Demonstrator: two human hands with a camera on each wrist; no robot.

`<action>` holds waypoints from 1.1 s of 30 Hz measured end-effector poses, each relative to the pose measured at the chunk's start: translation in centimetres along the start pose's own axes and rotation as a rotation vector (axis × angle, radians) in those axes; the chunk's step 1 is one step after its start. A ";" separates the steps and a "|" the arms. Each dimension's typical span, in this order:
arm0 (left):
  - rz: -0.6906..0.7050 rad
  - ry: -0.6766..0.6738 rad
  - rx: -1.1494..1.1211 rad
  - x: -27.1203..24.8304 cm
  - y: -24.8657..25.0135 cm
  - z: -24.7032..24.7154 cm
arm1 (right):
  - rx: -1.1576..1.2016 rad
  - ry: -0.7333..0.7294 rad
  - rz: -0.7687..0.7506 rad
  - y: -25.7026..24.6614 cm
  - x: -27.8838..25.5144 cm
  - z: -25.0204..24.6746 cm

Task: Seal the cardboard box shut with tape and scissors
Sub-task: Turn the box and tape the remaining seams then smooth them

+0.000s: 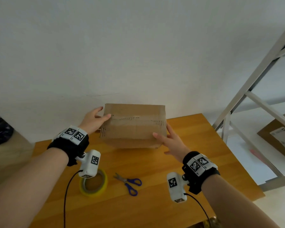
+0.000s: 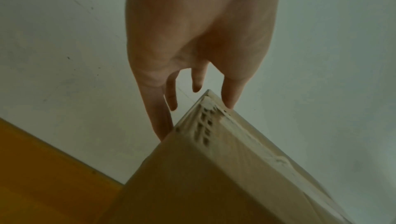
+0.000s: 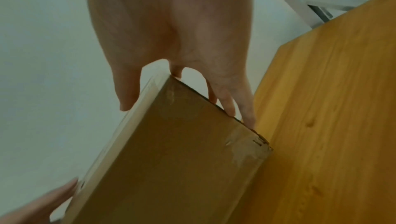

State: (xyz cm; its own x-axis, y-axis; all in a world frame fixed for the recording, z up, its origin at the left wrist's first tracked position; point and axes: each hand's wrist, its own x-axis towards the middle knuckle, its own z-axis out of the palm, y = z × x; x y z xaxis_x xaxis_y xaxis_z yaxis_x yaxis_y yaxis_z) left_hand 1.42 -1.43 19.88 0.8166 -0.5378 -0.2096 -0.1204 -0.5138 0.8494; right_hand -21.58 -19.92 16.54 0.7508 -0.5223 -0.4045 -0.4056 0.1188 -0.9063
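Both hands frame the cardboard box (image 1: 134,125) in the head view: the left hand (image 1: 93,119) clasps its left end, thumb laid over the top by the centre seam and fingers down the side, while the right hand (image 1: 169,140) meets the right end with fingers nearly straight, thumb reaching onto the near top corner. The box sits at the back of the wooden table (image 1: 196,155), close to the wall; gripping it from 2 sides looks meant to square it up and keep the flaps down. Torn, patchy old tape runs along the seam. Nearer the person, the tape roll (image 1: 94,183) lies flat with the scissors (image 1: 129,181) just beside it, blades slightly parted, both untouched, so sealing seems not yet begun.

From the left wrist, the left hand (image 2: 199,41) shows spread, fairly straight fingers (image 2: 161,122) bracketing a box corner, the thumb tip pressed on the top edge; it steadies rather than squeezes.

From the right wrist, the right hand (image 3: 171,32) straddles the box's end, thumb on 1 face and fingers (image 3: 246,109) along the other, loosely extended. The left hand's fingertips touch the far end at lower left.
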 end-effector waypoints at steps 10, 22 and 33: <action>-0.132 -0.177 -0.149 -2.8 1.2 -1.6 | 0.200 0.045 -0.095 -1.3 2.8 -0.8; -0.209 -0.314 -0.194 -3.9 -0.8 0.6 | 0.322 0.105 -0.059 -2.0 3.7 1.3; -0.224 -0.314 -0.311 -4.9 -1.3 3.4 | -0.140 0.162 -0.183 -1.9 4.4 4.5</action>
State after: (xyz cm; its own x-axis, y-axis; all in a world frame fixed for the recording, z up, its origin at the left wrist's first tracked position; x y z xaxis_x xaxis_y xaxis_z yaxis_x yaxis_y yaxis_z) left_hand -4.34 -0.46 18.14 0.5874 -0.6371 -0.4991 0.2522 -0.4419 0.8609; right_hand -15.20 -18.65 15.97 0.7298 -0.6535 -0.2008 -0.3473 -0.1015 -0.9322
